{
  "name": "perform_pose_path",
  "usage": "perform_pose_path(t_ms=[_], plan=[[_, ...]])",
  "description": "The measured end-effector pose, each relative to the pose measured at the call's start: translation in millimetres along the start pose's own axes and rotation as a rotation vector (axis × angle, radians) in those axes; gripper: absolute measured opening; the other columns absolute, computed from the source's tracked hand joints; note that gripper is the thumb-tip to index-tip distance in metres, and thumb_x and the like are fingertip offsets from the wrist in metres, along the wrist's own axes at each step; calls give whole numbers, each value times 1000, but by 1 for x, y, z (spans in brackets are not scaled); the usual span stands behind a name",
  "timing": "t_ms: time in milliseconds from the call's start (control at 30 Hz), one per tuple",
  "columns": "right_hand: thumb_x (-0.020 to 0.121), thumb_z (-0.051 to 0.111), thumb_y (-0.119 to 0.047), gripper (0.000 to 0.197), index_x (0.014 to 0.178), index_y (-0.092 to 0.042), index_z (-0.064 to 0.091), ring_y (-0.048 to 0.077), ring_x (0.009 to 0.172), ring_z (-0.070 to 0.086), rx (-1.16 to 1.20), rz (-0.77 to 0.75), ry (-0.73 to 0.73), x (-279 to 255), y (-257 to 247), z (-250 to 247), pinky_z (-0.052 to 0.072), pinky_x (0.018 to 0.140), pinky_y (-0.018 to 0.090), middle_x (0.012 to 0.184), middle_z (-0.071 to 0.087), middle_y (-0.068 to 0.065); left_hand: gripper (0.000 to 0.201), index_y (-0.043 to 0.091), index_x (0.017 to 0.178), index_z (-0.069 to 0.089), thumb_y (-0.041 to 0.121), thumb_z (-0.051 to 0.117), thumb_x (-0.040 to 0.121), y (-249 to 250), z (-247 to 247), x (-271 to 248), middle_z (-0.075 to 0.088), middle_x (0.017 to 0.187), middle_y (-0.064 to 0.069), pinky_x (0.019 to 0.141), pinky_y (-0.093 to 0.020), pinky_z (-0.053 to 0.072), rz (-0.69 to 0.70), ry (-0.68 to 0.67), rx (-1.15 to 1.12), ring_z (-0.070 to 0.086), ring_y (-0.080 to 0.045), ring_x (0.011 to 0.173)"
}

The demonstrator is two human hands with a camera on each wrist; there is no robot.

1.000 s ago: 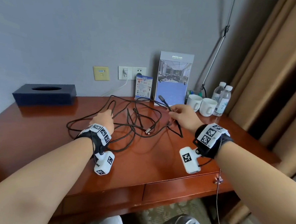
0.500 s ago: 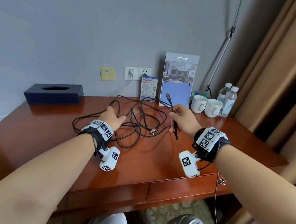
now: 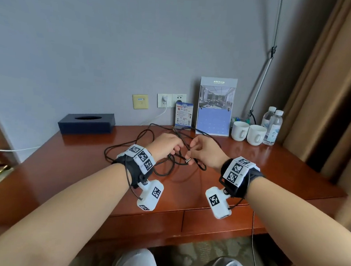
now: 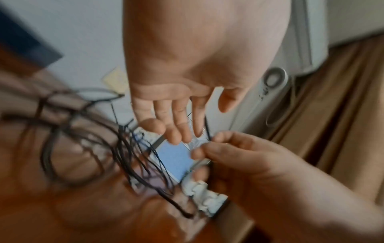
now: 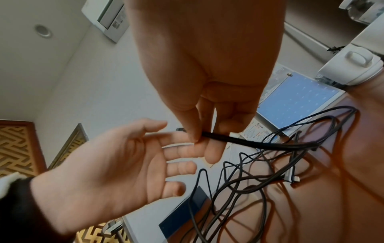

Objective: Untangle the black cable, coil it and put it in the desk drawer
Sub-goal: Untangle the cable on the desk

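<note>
The black cable (image 3: 201, 167) lies in a loose tangle in the middle of the wooden desk (image 3: 281, 172). My right hand (image 3: 189, 156) hovers just above the tangle. It pinches one strand of the cable (image 5: 249, 143) between thumb and fingers (image 5: 195, 131). My left hand (image 3: 175, 149) is right beside it, palm open and fingers spread (image 5: 178, 169), its fingertips close to the pinched strand and holding nothing. A metal plug (image 3: 188, 160) shows between the two hands. Two closed drawer fronts (image 3: 144, 223) run along the desk's near edge.
A dark tissue box (image 3: 87, 122) sits at the back left. Against the wall stand a small card (image 3: 183, 114) and a calendar stand (image 3: 215, 108). Two white cups (image 3: 240, 130) and two water bottles (image 3: 272, 126) stand at the back right. A curtain (image 3: 327, 80) hangs on the right.
My left hand has lifted off the cable pile and moved right to meet the right hand. My right hand has brought its strand left and lower.
</note>
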State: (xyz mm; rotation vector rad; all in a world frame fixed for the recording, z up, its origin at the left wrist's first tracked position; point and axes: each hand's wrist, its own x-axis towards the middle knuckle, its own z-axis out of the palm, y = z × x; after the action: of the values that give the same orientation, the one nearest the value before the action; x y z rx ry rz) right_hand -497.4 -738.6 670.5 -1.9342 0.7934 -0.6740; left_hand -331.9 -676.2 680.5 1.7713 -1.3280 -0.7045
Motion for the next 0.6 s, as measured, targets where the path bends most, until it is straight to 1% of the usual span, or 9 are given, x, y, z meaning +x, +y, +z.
perform_pose_path(t_ms=[67, 100, 167, 233, 300, 333, 400, 467, 600], plan=[[83, 68, 4, 26, 94, -6, 48, 35, 66, 69, -15, -25, 12, -5, -4, 4, 44, 45, 20, 78, 73, 19, 26, 11, 94, 64, 33, 50, 96, 9, 10, -10, 68, 92, -8, 58, -26, 42, -125, -48, -158, 62, -21, 76], [83, 68, 4, 24, 94, -6, 48, 36, 67, 69, -20, -37, 9, -7, -6, 7, 41, 41, 16, 79, 73, 21, 29, 10, 96, 62, 36, 49, 97, 10, 13, -13, 66, 90, -10, 56, -25, 42, -152, -59, -201, 62, -22, 75], [85, 67, 3, 20, 93, -5, 50, 36, 68, 69, -27, -65, -11, -10, -10, 11, 40, 39, 14, 81, 73, 22, 25, 9, 98, 59, 32, 50, 98, 7, 15, -21, 63, 84, -10, 53, -25, 40, -172, -52, -242, 60, -21, 69], [88, 66, 1, 15, 92, -5, 52, 32, 65, 67, -25, -84, -49, -9, -10, 19, 47, 46, 20, 80, 73, 21, 20, 8, 102, 58, 26, 50, 98, -1, 13, -27, 62, 82, -8, 51, -24, 39, -178, -23, -239, 59, -18, 66], [89, 65, 0, 13, 91, -7, 53, 29, 61, 65, -18, -91, -84, -5, -8, 28, 54, 60, 35, 75, 72, 17, 18, 9, 99, 59, 24, 50, 97, -9, 9, -29, 63, 83, -4, 57, -25, 42, -203, 29, -208, 59, -17, 74], [89, 64, -1, 13, 93, -8, 53, 28, 60, 65, -29, -89, -101, -3, -7, 34, 54, 64, 36, 74, 72, 15, 15, 10, 94, 59, 22, 50, 97, -13, 5, -29, 63, 84, -2, 61, -26, 42, -228, 78, -209, 59, -17, 78], [90, 64, -4, 15, 100, -7, 55, 23, 58, 65, -77, -74, -141, -2, -7, 44, 53, 63, 29, 74, 72, 12, 15, 10, 88, 59, 18, 48, 94, -23, -2, -29, 61, 87, -4, 63, -27, 40, -281, 200, -222, 55, -19, 81], [91, 63, -4, 15, 104, -6, 56, 19, 56, 64, -99, -62, -200, 0, -7, 56, 53, 64, 27, 71, 70, 9, 18, 8, 94, 59, 18, 44, 94, -38, -13, -30, 60, 94, -8, 63, -28, 39, -315, 284, -218, 53, -22, 82], [93, 58, -5, 7, 100, -7, 59, 15, 54, 60, -158, -46, -298, 8, -4, 76, 49, 65, 25, 69, 65, 4, 24, 5, 102, 57, 21, 41, 97, -73, -28, -31, 59, 99, -10, 63, -29, 41, -422, 323, -245, 55, -25, 84]])
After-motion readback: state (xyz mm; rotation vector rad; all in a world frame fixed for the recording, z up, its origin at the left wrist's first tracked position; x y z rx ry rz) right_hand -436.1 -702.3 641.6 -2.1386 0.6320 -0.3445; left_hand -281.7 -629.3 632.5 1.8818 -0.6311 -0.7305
